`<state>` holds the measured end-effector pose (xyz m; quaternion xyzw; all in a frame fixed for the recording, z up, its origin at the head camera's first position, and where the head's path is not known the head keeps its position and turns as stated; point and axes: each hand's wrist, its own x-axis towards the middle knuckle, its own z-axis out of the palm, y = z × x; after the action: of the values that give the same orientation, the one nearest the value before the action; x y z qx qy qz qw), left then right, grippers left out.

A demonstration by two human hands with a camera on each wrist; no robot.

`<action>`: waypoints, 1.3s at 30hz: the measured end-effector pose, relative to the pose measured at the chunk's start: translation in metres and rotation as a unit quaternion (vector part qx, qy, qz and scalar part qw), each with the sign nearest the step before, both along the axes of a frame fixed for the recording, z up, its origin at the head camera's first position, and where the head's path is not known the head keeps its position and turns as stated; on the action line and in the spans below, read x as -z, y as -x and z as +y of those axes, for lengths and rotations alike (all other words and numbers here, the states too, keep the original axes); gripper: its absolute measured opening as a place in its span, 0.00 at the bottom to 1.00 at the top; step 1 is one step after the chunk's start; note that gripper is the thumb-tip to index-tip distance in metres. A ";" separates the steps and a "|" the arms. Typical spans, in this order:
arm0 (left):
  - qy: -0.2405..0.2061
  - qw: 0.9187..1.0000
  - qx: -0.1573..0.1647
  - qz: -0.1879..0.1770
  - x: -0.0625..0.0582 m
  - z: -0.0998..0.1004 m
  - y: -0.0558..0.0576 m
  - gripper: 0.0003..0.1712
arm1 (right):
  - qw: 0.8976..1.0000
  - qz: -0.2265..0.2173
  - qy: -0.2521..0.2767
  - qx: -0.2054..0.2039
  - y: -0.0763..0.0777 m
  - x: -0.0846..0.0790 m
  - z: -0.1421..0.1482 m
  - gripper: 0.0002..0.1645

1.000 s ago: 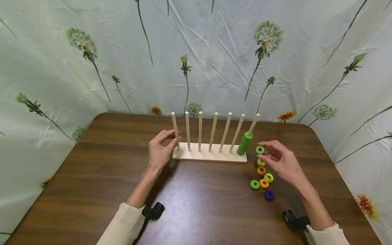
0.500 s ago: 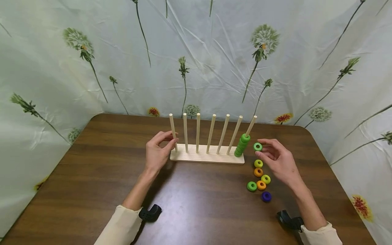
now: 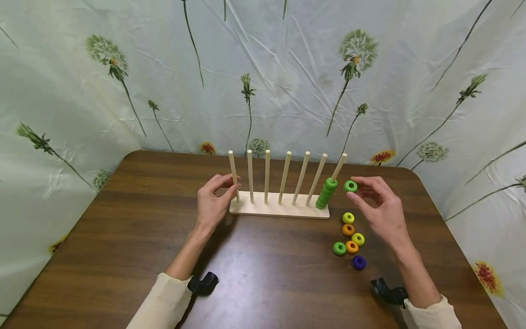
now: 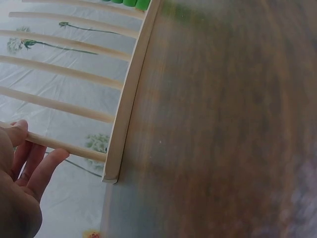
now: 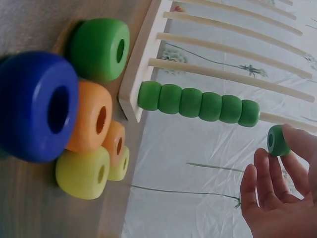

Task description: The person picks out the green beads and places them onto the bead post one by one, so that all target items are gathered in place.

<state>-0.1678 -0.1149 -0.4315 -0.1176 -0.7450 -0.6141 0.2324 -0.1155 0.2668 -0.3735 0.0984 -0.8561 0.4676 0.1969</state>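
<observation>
A pale wooden peg rack point(image 3: 279, 210) with several upright pegs stands toward the back of the table. Its rightmost peg carries a stack of green beads point(image 3: 326, 193), and the other pegs are bare. My left hand point(image 3: 214, 197) grips the leftmost peg point(image 4: 74, 147) between thumb and fingers. Thumb and fingertips of my right hand point(image 3: 382, 208) pinch a green bead point(image 3: 350, 186), raised just right of the stack; in the right wrist view this bead point(image 5: 278, 140) is beside the top of the loaded peg.
Loose beads lie on the brown table point(image 3: 271, 283) in front of the right hand: yellow point(image 3: 348, 218), orange point(image 3: 348, 229), green point(image 3: 339, 248) and dark blue point(image 3: 359, 262). A flower-printed cloth point(image 3: 279, 87) hangs behind the table.
My right hand has lifted the green bead from near the loose yellow bead up beside the stack on the rightmost peg. My left hand keeps its hold on the leftmost peg.
</observation>
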 end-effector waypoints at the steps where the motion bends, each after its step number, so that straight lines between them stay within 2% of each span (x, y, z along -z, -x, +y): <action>1: -0.001 1.000 0.001 -0.001 0.000 0.000 0.000 0.11 | 1.000 0.002 0.003 0.000 0.001 -0.001 0.000 0.24; 18: 0.001 1.000 -0.001 -0.004 -0.001 0.000 0.001 0.12 | 0.998 0.038 0.054 0.006 0.007 -0.020 -0.010 0.22; 27: 0.003 1.000 -0.001 -0.005 -0.001 0.000 -0.001 0.12 | 0.997 0.060 0.052 0.016 0.009 -0.025 -0.016 0.21; 39: 0.006 1.000 -0.004 -0.006 -0.001 0.000 0.000 0.12 | 0.989 0.111 0.094 0.030 0.014 -0.035 -0.023 0.21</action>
<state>-0.1677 -0.1146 -0.4305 -0.1127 -0.7507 -0.6092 0.2294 -0.1299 0.2435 -0.3383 0.1053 -0.7833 0.5265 0.3132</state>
